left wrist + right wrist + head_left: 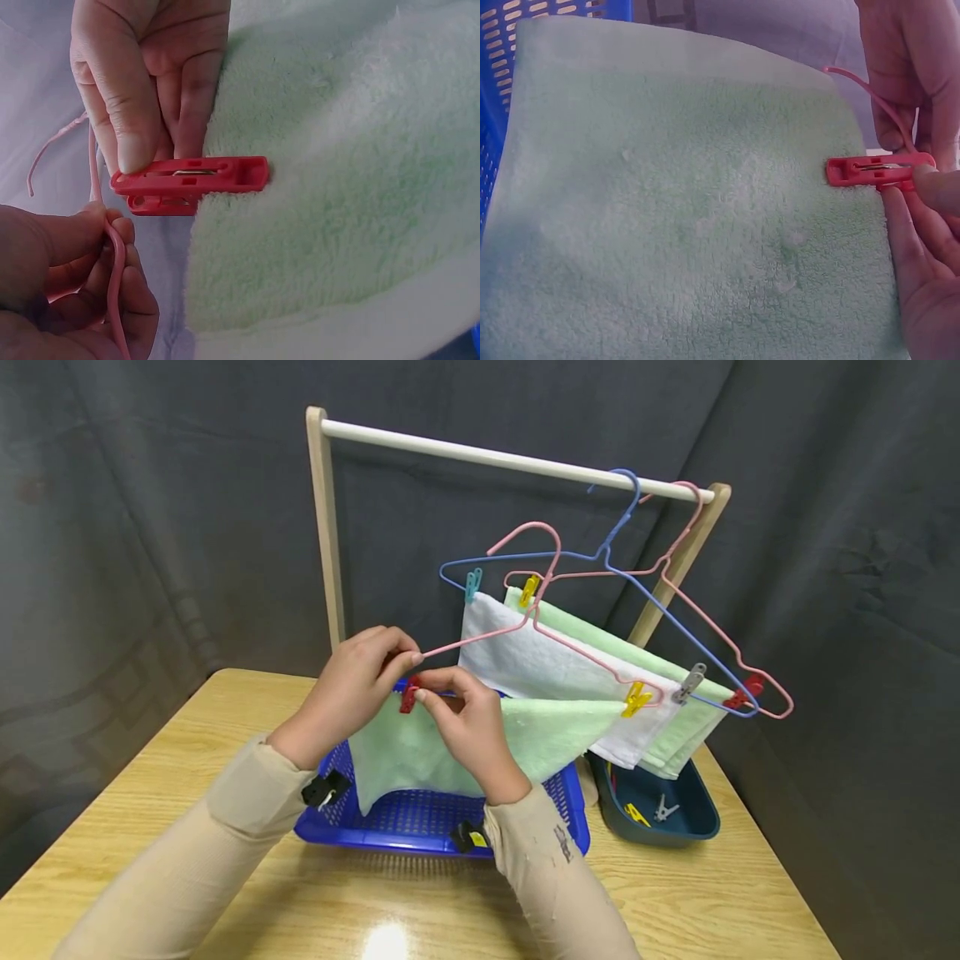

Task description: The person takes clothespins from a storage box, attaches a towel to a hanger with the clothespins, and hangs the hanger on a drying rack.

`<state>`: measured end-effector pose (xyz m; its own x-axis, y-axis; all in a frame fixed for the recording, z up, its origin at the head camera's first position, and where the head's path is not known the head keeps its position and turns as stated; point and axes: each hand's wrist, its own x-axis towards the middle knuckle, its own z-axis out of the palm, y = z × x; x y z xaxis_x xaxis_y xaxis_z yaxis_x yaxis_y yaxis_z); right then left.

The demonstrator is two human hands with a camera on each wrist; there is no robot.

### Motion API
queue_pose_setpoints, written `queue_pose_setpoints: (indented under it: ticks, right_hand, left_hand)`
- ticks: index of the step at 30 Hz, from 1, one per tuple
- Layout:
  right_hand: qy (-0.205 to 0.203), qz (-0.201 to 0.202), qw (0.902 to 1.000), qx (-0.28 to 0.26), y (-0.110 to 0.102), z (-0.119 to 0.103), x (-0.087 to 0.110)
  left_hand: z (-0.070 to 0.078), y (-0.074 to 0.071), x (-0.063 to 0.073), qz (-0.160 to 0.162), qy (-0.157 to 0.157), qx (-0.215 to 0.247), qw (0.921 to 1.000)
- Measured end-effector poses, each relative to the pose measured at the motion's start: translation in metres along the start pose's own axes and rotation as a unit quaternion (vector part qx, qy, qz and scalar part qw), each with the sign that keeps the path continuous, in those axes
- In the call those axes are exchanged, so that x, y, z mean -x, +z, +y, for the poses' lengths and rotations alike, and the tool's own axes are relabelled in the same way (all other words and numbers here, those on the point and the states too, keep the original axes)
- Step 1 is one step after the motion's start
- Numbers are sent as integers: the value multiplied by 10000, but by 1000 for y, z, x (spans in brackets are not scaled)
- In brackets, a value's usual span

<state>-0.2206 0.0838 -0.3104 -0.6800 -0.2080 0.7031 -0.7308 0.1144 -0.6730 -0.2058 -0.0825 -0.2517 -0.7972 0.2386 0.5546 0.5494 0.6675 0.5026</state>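
My left hand (366,672) holds the left end of a pink hanger (474,642), its wire running between thumb and fingers. My right hand (476,722) pinches a red clothespin (191,174) between thumb and fingers. That clothespin's tip overlaps the edge of a light green towel (690,202), near one upper corner. At the other end of the hanger, a yellow clothespin (637,697) fastens the towel's opposite corner. In the left wrist view the hanger wire lies apart from the red clothespin, in the left hand's fingers. The hanger's hook is off the rod.
Behind stands a rack with a white rod (480,457). From it hang a blue hanger (525,557) with a white towel (498,639) and another pink hanger (720,631) with a green towel. Beneath my hands sits a blue basket (442,839); a dark bin (660,835) holds clothespins.
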Motion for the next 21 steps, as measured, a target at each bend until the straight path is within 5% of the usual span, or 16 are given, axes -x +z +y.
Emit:
queue_pose_setpoints:
  ticks: [21]
  right_hand:
    - [635, 272, 9975, 180, 1, 2, -1]
  left_hand:
    - [0, 4, 2, -32, 296, -39, 9995]
